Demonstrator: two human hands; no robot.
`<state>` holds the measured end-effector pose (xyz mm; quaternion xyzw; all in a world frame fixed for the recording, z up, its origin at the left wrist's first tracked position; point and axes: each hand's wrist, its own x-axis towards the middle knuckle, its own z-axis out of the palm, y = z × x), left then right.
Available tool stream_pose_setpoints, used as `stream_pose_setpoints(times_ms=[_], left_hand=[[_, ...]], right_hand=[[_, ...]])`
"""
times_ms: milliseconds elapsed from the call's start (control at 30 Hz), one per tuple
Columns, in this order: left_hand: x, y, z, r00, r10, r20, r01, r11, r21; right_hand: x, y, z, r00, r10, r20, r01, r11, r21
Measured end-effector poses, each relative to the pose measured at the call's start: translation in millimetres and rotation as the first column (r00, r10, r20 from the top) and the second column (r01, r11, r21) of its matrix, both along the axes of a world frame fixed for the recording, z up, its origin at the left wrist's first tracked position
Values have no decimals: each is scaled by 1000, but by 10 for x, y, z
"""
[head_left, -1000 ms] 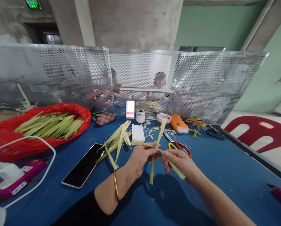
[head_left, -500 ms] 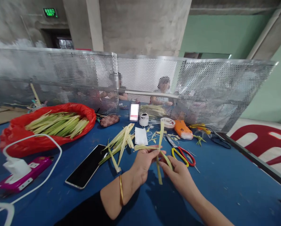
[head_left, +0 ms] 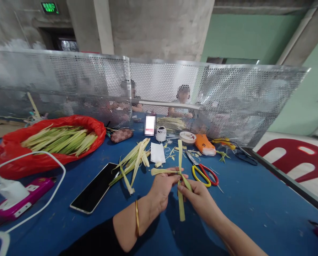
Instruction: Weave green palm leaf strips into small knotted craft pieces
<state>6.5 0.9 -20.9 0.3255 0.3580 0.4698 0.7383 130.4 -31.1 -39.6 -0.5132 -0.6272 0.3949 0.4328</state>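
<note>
Where both grips [head_left: 162, 186] [head_left: 198, 199] meet, leaf strips [head_left: 180, 173] cross

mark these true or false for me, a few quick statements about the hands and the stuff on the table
1. The left hand and the right hand both pinch the crossed leaf strips. True.
2. The scissors are in the right hand. False: they lie on the blue table, just beyond the hands.
3. The phone lies flat, to the left of the left hand. True.
4. The red bag holds nothing. False: green leaf blades lie in it.
5. The gold bangle is on the right wrist. False: it is on the left wrist.
</note>
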Motion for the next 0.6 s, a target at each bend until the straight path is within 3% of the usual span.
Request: stream_pose_setpoints(times_ms=[233,500,600], left_hand=[[-2,34,-52,1000,3,-17,-3,1000,-6],[-105,98,64,997,-72,-35,73,997,14],[-103,84,59,995,-89,-54,88,996,-6]], right_hand=[[-28,16,-42,999,-8,-46,7,1000,-25],[128,30,145,982,-101,-162,93,994,-58],[163,45,147,988,-100,-121,92,993,-73]])
